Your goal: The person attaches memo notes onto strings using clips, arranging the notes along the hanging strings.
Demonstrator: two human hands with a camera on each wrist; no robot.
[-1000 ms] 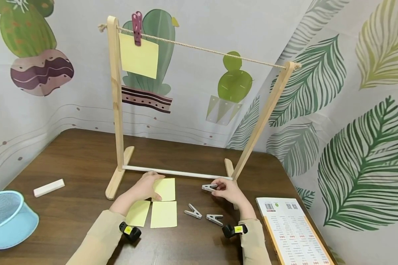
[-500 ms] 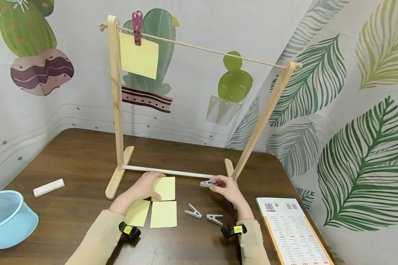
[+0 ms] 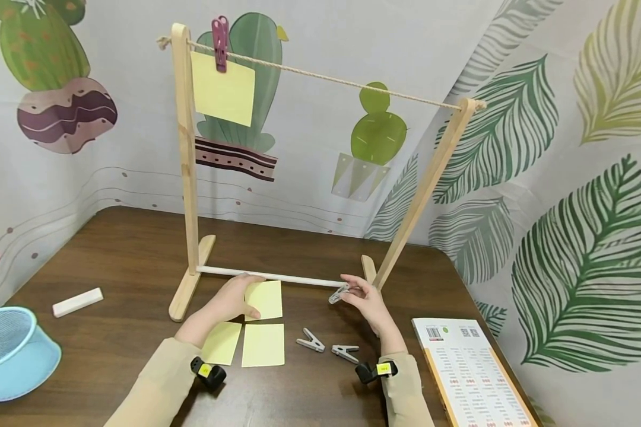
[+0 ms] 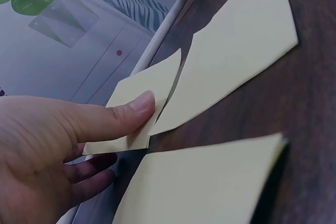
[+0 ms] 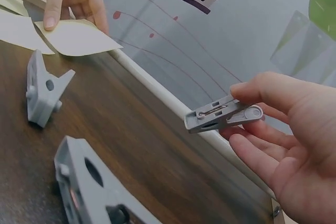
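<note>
My left hand [image 3: 229, 301] pinches a square yellow paper note [image 3: 268, 299], thumb on top and fingers beneath, as the left wrist view shows. Two more yellow notes lie close by: one in front [image 3: 263, 346] and one [image 3: 221, 344] partly under the left forearm. My right hand [image 3: 373, 305] holds a grey clothespin [image 5: 223, 115] between thumb and fingers, just above the table near the white rod. Two other grey clothespins, one on the left [image 3: 311, 340] and one on the right [image 3: 345, 353], lie between the hands.
A wooden frame [image 3: 187, 166] carries a rope [image 3: 320, 76], where a purple clothespin [image 3: 220, 44] holds a yellow note [image 3: 223, 92]. Its white rod [image 3: 288, 278] runs low behind the hands. A blue mesh basket [image 3: 32, 362], a white block [image 3: 78, 302] and a booklet [image 3: 475, 373] flank them.
The left hand has lifted its yellow note slightly and moved it back a little. In the right hand, the grey clothespin has risen slightly and turned so its tip slants downward.
</note>
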